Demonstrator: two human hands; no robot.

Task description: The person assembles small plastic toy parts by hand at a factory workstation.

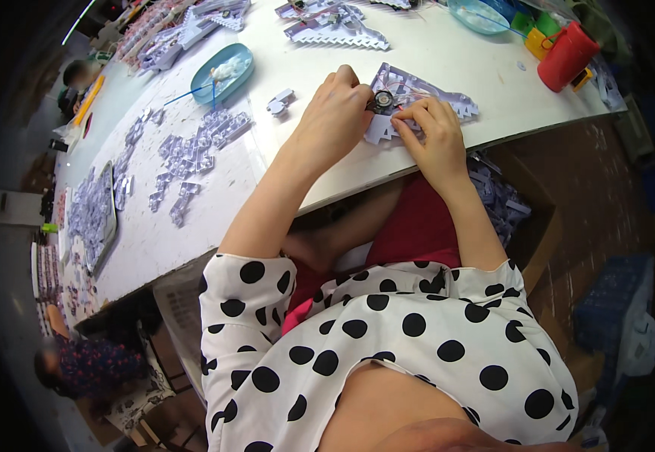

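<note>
One left hand [340, 108] and one right hand [434, 129] curl over one shell [400, 80] with one round speaker [384, 99], at one o'clock; what they pinch, I cannot tell. Two bowls [229, 53] stand on the white surface [448, 64], at eleven and one; brown floor [580, 173] shows at three. The shell is toothed, pale plastic.

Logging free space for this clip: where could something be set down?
Bare table lies between the near lilac housing and the red container, and between the left blue bowl and the far lilac housing. The left side is crowded: loose lilac pieces, a filled tray.
</note>
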